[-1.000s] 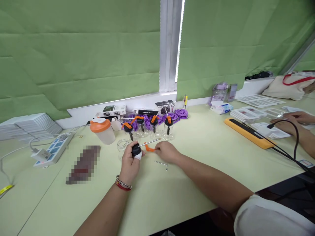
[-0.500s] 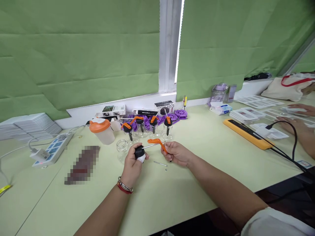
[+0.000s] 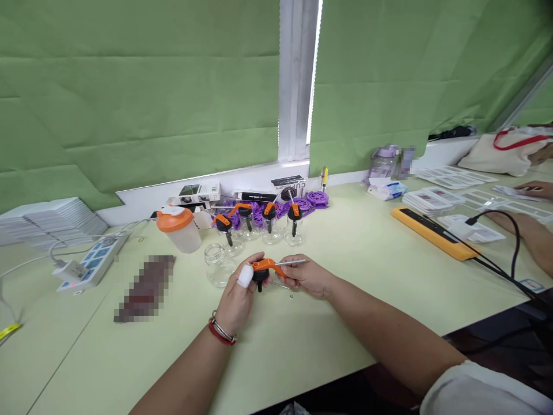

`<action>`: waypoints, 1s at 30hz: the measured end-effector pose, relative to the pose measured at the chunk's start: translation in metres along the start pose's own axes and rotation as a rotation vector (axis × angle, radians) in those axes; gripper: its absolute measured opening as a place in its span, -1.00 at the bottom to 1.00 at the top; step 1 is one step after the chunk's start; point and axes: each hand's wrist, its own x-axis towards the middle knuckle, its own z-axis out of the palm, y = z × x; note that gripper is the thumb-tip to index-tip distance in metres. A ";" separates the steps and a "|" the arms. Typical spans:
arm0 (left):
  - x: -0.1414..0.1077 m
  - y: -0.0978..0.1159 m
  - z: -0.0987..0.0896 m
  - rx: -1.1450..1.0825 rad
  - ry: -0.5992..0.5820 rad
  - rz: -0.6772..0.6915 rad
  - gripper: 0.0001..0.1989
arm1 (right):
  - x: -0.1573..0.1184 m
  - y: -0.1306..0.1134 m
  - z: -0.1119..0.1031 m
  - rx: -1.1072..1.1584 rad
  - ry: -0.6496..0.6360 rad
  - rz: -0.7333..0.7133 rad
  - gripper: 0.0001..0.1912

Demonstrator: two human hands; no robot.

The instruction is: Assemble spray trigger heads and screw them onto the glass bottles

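Note:
My left hand, its thumb tip wrapped in white, is closed around a black lid with a short black stem below. An orange crank handle lies across the top of the lid. Its right end is pinched in my right hand, where a thin metal rod points to the right. Beneath the hands a second metal rod, partly hidden, and a small metal piece lie on the table. An open glass jar stands just behind my left hand.
Several glass jars with black lids and orange cranks stand behind, before purple plastic parts and boxes. At left are an orange-lidded shaker and a power strip; at right, an orange power strip and another person's hand.
My left hand has turned the lid upright, stem down. The orange crank has moved left onto the lid's top, and the metal rod now points right beside my right hand.

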 end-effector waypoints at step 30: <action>0.002 0.003 -0.001 -0.082 0.099 -0.036 -0.60 | -0.006 0.005 0.008 0.119 -0.096 0.131 -0.68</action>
